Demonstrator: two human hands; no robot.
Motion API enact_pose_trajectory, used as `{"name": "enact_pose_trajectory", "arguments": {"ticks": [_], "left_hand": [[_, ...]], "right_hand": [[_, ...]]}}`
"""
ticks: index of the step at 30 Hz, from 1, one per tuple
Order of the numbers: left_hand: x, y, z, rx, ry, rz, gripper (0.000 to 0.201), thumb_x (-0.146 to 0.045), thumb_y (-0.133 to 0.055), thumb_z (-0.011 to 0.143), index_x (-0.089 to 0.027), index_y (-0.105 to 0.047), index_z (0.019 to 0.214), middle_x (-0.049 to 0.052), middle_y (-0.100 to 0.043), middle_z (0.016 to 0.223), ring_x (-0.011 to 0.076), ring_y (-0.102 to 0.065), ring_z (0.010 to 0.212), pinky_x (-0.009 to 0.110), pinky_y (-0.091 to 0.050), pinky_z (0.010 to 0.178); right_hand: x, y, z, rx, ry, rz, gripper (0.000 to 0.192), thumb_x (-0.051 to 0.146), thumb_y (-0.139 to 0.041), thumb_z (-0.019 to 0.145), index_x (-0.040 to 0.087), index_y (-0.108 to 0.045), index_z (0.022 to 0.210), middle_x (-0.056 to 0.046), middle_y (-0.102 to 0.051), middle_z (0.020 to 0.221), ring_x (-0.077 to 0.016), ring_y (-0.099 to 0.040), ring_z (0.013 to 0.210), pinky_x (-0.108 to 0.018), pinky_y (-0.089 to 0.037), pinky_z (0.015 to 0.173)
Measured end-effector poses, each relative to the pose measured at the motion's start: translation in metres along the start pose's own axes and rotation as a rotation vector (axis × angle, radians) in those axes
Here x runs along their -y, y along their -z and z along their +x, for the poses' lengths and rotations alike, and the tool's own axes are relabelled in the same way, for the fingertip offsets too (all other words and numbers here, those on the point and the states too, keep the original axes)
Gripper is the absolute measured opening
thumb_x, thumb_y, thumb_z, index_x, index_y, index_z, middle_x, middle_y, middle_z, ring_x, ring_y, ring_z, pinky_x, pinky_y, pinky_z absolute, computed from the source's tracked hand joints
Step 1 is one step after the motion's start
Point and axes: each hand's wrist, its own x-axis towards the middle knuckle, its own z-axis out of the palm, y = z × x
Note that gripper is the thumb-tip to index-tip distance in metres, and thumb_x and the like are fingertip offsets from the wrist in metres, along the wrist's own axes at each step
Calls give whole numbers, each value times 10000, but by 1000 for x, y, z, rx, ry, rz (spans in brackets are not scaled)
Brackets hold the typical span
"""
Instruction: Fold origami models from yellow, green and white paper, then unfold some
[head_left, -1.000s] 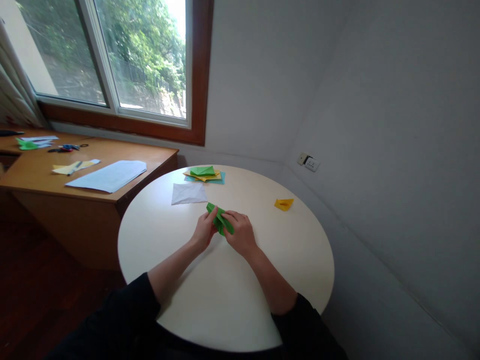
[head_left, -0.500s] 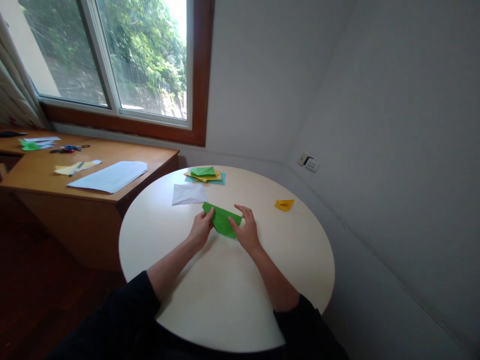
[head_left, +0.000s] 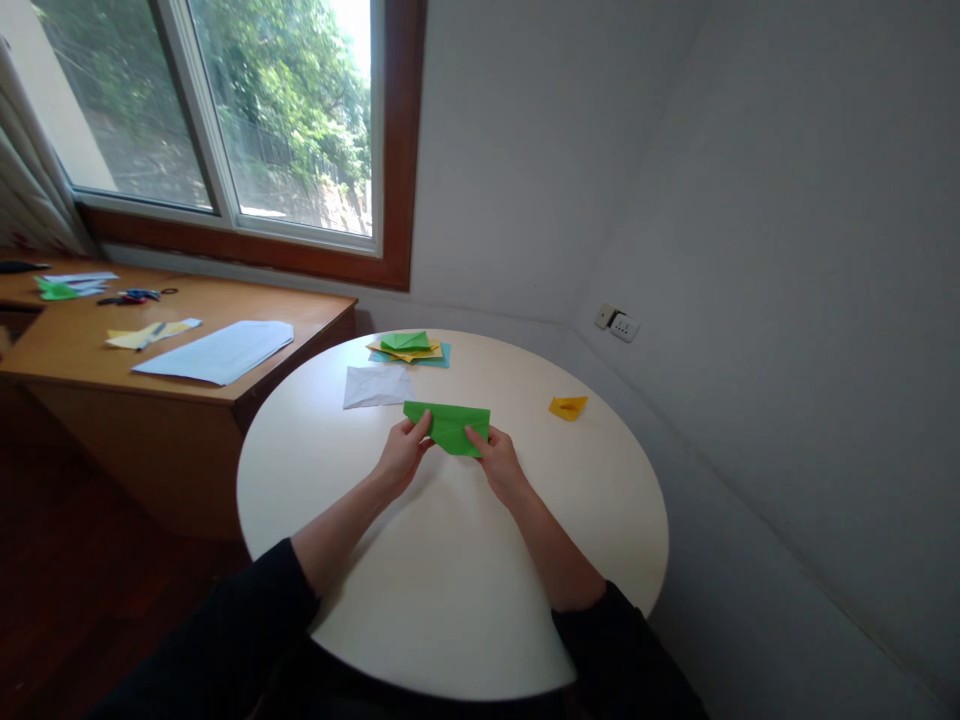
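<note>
A folded sheet of green paper [head_left: 450, 425] is held up over the round white table [head_left: 442, 560], its long straight edge at the top and its lower corners slanted. My left hand [head_left: 403, 452] pinches its left end, thumb in front and fingers behind. At the right end my right hand [head_left: 501, 464] grips it, thumb pressed on the front face. The fingers behind the paper are mostly hidden. Just beyond it lies a creased white sheet [head_left: 375, 387].
Farther back sits a small pile of folded papers [head_left: 405, 346] in green, yellow and blue. A folded yellow-orange paper piece [head_left: 568, 407] rests on the right. The wooden desk [head_left: 315, 308] at the left bears pale sheets [head_left: 217, 352] and scissors [head_left: 139, 296]. Walls close in behind and right.
My right hand has closed on the paper's right end, where its fingers were spread before. The green paper has turned from slanting down rightward to nearly level.
</note>
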Motion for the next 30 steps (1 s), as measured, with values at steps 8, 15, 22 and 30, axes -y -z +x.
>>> {"name": "enact_pose_trajectory", "arguments": {"ticks": [8,15,22,30], "left_hand": [[0,0,-3,-62,99,129,352,-331,-784,521,-83,-652,732,51,-643,683,105,-553,603,280,-465,659],[2,0,-3,-91,68,98,365,-294,-799,500,-76,-647,751,46,-656,684,106,-582,591,286,-496,678],[1,-3,-4,-78,77,61,339,-248,-798,508,-74,-634,749,51,-665,686,125,-611,608,327,-513,754],[-1,2,-1,-100,50,55,277,-247,-774,551,-95,-612,717,27,-639,672,112,-609,614,313,-506,770]], "right_hand": [[6,5,3,-154,91,88,297,385,-746,563,175,-644,746,-18,-671,737,-157,-603,681,-293,-474,643],[8,1,1,-86,36,266,433,322,-767,547,304,-588,940,23,-651,958,-159,-592,843,-288,-459,686],[-1,2,2,-1,-102,179,280,325,-775,537,209,-648,758,-8,-659,811,-132,-556,739,-251,-372,622],[4,3,4,-172,-46,192,297,330,-807,445,192,-624,634,29,-611,662,-90,-497,620,-235,-328,584]]}}
